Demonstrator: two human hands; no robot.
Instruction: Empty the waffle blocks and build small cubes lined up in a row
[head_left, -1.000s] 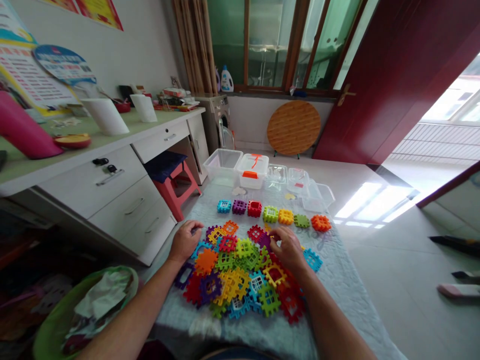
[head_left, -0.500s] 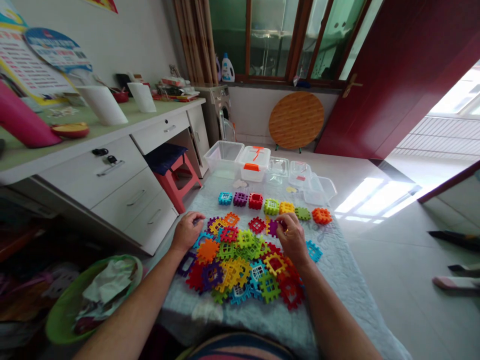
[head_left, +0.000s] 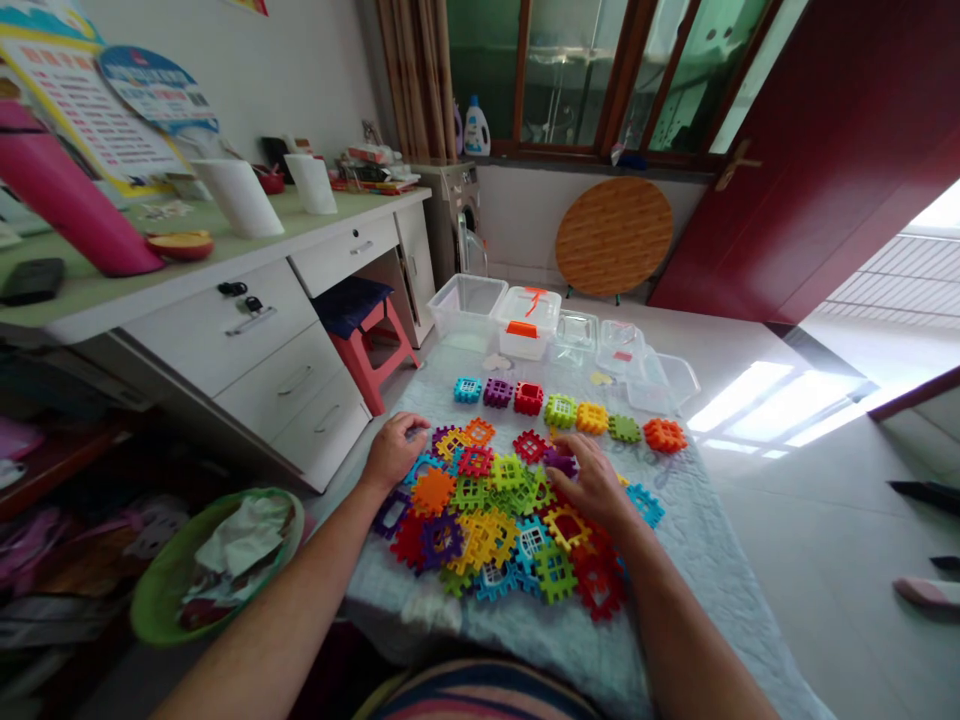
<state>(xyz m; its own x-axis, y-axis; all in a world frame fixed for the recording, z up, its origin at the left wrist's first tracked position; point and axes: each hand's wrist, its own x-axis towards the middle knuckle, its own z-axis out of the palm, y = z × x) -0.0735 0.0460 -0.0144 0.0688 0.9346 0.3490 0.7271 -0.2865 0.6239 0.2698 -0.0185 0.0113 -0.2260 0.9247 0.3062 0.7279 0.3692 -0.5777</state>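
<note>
The right hand reaches over the far right part of the pile, palm down, thumb and fingers parted around a purple piece; whether they grip it or only rest against it, I cannot tell. A red piece lies flat just left of it, and a blue piece sits just right of that wrist. The left hand is at the pile's far left corner, half curled, with a gap between thumb and fingers and nothing seen in it. Nearest to it are a light-blue piece and an orange piece with a solid face. Between the forearms the pile spreads in overlapping yellow, green, red, blue and purple pieces on the cloth-covered counter. Beyond the pile, well clear of the left hand, runs a row of blocks: blue, purple, red, green, yellow, a second green and orange. At the far end stand an open tub and a lidded tub with an orange latch. Farther out, a stool stands left of the counter, a basket of cloths sits near the left forearm, and a round board leans at the wall.
</note>
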